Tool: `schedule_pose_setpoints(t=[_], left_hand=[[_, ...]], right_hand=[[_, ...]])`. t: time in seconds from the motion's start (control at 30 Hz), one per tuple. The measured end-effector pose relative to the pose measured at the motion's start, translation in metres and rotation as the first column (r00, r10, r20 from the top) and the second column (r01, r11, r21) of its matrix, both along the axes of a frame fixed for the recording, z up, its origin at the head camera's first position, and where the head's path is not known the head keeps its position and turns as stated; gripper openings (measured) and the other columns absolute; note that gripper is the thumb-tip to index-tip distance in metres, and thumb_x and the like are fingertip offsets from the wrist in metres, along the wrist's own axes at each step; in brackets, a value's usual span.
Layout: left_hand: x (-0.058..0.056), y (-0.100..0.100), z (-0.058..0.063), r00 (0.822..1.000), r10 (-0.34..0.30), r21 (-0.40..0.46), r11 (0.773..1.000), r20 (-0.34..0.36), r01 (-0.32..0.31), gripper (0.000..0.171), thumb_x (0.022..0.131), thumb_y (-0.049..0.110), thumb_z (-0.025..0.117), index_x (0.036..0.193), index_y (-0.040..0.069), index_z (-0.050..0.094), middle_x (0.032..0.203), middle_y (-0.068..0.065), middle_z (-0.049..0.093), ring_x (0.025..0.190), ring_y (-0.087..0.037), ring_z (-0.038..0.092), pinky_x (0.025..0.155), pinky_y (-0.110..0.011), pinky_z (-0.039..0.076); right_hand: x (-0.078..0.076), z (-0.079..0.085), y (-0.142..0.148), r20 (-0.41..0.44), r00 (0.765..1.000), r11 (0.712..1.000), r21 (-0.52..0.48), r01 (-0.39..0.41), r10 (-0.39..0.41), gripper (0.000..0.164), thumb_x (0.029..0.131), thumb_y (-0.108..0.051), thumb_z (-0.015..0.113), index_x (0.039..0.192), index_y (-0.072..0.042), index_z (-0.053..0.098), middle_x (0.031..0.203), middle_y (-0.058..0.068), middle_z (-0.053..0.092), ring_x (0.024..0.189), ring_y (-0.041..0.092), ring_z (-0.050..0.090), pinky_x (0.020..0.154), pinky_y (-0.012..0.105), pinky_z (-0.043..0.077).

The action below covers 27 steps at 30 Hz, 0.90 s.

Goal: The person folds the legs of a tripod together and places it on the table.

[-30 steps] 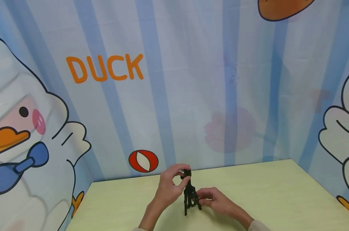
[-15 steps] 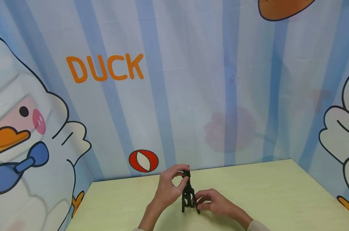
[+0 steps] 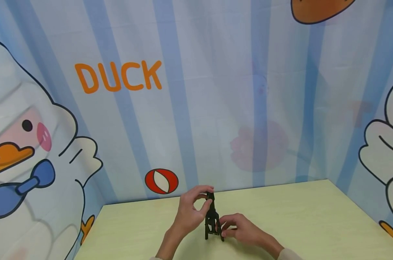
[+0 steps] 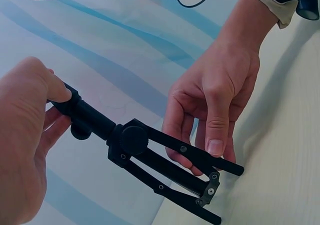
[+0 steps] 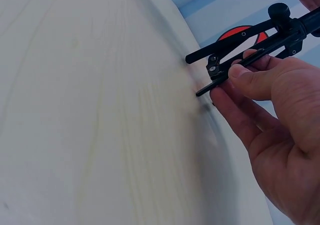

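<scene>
A small black tripod (image 3: 212, 218) stands upright over the pale table, its legs spread partway and joined by braces to a centre post. My left hand (image 3: 190, 209) pinches the tripod's head at the top between thumb and fingers. In the left wrist view a round knob (image 4: 134, 140) shows where the legs meet. My right hand (image 3: 243, 229) is at the lower right leg; in the right wrist view its thumb and fingers pinch that leg (image 5: 215, 86) near the brace.
The light wood-grain table (image 3: 290, 213) runs back to a blue striped curtain (image 3: 215, 101) printed with cartoon ducks, the word DUCK and a red ball. A dark device is strapped at the right wrist, by the sleeve (image 4: 270, 0).
The tripod has turned a little and its legs have shifted slightly left and up. Both hands keep nearly the same place; the last half second shows hardly any movement.
</scene>
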<state>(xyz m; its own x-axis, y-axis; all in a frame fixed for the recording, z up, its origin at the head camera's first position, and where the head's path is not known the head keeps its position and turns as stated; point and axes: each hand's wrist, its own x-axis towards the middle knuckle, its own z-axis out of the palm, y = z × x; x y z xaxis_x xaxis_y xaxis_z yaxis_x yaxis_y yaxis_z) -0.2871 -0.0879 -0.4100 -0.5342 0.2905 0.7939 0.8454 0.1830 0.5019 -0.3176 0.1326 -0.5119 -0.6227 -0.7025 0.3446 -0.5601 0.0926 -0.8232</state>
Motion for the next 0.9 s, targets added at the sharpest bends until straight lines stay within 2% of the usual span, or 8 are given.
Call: schedule_pose_setpoints(t=[0.2,0.33,0.5,0.67,0.9], left_hand=[[0.009,0.001,0.008,1.000,-0.012,0.000,1.000,-0.025,0.012,0.036,0.084,-0.023,0.067,0.114,-0.002,0.068,0.112,-0.019,0.072,0.100,-0.035,0.070,0.082,-0.044,0.064],[0.002,0.001,0.002,1.000,-0.015,0.003,1.000,-0.011,0.015,0.038,0.083,-0.024,0.068,0.114,-0.001,0.069,0.113,-0.018,0.072,0.101,-0.035,0.070,0.082,-0.044,0.064],[-0.012,-0.001,-0.013,1.000,-0.020,-0.004,1.000,-0.006,0.020,0.038,0.086,-0.019,0.070,0.116,0.003,0.069,0.115,-0.015,0.072,0.103,-0.032,0.071,0.083,-0.042,0.064],[-0.013,-0.002,-0.015,0.999,-0.037,0.002,0.999,0.023,0.037,0.038,0.089,-0.014,0.071,0.120,0.007,0.070,0.119,-0.011,0.072,0.106,-0.030,0.070,0.086,-0.042,0.063],[-0.013,-0.002,-0.015,0.998,-0.016,0.020,1.000,0.066,0.015,0.036,0.088,-0.015,0.072,0.118,0.006,0.070,0.115,-0.011,0.072,0.102,-0.030,0.070,0.085,-0.045,0.063]], right_hand=[[0.001,-0.001,-0.001,-0.005,1.000,1.000,0.008,0.015,-0.015,0.018,0.098,-0.001,0.068,0.116,0.000,0.070,0.109,0.016,0.073,0.096,0.021,0.072,0.088,0.033,0.060],[0.002,-0.003,-0.002,0.000,1.000,1.000,0.012,0.021,-0.021,0.017,0.098,0.000,0.068,0.115,0.000,0.070,0.109,0.015,0.073,0.096,0.017,0.071,0.087,0.031,0.060],[0.001,-0.006,-0.003,-0.004,1.000,1.000,0.002,0.025,-0.025,0.019,0.098,0.002,0.068,0.116,-0.003,0.071,0.108,0.011,0.073,0.096,0.016,0.072,0.086,0.030,0.061],[0.002,-0.005,-0.003,0.007,0.999,0.999,-0.004,0.033,-0.033,0.020,0.097,0.003,0.068,0.115,-0.004,0.071,0.107,0.010,0.073,0.095,0.015,0.071,0.085,0.030,0.061],[0.005,-0.006,-0.004,0.043,0.997,0.998,-0.001,0.060,-0.059,0.019,0.099,-0.002,0.069,0.118,-0.005,0.072,0.108,0.008,0.073,0.092,0.016,0.072,0.083,0.027,0.061]])
